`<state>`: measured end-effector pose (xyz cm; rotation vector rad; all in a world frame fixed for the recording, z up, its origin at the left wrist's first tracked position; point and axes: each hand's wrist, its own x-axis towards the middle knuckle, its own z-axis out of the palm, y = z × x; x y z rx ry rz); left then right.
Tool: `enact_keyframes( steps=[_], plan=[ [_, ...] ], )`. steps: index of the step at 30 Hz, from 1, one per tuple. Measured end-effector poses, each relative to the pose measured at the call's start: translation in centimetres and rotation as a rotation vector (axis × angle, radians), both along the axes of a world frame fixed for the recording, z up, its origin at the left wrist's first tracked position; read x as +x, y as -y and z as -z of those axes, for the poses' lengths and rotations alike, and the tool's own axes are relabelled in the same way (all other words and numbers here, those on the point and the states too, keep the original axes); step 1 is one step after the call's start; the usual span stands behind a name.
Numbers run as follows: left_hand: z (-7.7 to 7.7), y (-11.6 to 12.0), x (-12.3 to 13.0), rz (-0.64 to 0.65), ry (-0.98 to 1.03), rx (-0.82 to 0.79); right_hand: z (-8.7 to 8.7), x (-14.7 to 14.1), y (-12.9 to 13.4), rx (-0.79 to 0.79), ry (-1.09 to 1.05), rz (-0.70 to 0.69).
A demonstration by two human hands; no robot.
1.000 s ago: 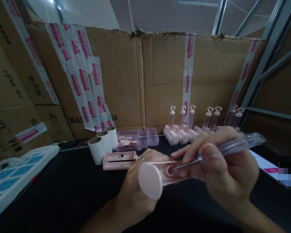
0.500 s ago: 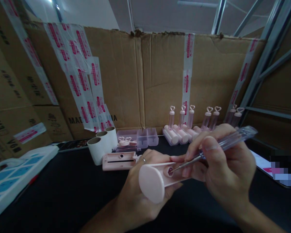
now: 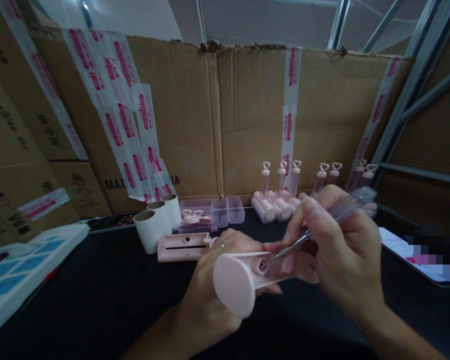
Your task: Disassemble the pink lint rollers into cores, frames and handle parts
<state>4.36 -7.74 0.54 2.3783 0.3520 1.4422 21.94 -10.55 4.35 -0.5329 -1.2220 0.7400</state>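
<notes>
My left hand [image 3: 213, 290] is wrapped round a pale pink plastic housing [image 3: 234, 285], whose rounded end faces me. My right hand [image 3: 341, 255] grips a screwdriver [image 3: 345, 206] with a clear handle, and its fingers also touch the far part of the housing. The thin metal tip sits in a small round hole [image 3: 262, 265] in the housing. Behind my left hand, a flat pink part [image 3: 183, 247] with a dark slot lies on the black table [image 3: 97, 300].
White cylinders [image 3: 146, 232] and clear purplish boxes [image 3: 235, 210] stand behind. Pink tubes with heart-shaped tops [image 3: 265, 185] are at the back right. A white tray with blue cells [image 3: 37, 260] is at left, a phone [image 3: 416, 255] at right. Cardboard [image 3: 247, 125] walls the back.
My right hand and the screwdriver handle have shifted left and turned a little, while the tip stays in the hole. The view has shifted slightly.
</notes>
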Motion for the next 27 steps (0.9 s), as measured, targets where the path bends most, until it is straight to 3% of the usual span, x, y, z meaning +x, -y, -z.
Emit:
enact_keyframes(
  steps=[3,9,19,27],
  plan=[
    [0.5,-0.2,-0.1,0.021,-0.021,-0.009,0.1,0.1,-0.2,-0.011,0.024,0.033],
    [1.2,-0.5,-0.3,0.040,-0.001,-0.071,-0.1,0.1,-0.2,-0.059,-0.005,-0.061],
    [0.8,-0.1,0.5,0.023,0.098,-0.018,0.3,-0.4,0.4,0.036,-0.068,0.043],
    [0.0,0.2,0.4,-0.030,0.054,0.014,0.1,-0.4,0.0,-0.110,-0.115,-0.012]
  ],
)
